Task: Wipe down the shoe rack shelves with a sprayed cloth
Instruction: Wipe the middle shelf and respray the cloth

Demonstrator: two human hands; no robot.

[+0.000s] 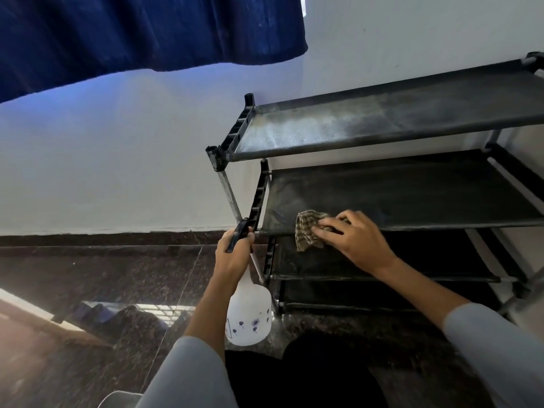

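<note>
Nearest, the left hand (232, 254) is curled tight round the trigger head of a spray bottle (248, 313) hanging just left of the rack (219, 156). Beyond it, the right hand (350, 234) presses a checked cloth (307, 231) onto the second shelf (412, 192), fingers fairly flat. Judging by dust, that shelf is mid-wipe; the top shelf (323, 128) looks grey and unfinished, and the lower shelves remain.

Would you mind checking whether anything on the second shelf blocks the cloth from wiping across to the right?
Nothing visible does. The right hand presses the checked cloth onto the second shelf near its left front edge, and the shelf surface to the right carries no objects, only dusty smears.
</note>
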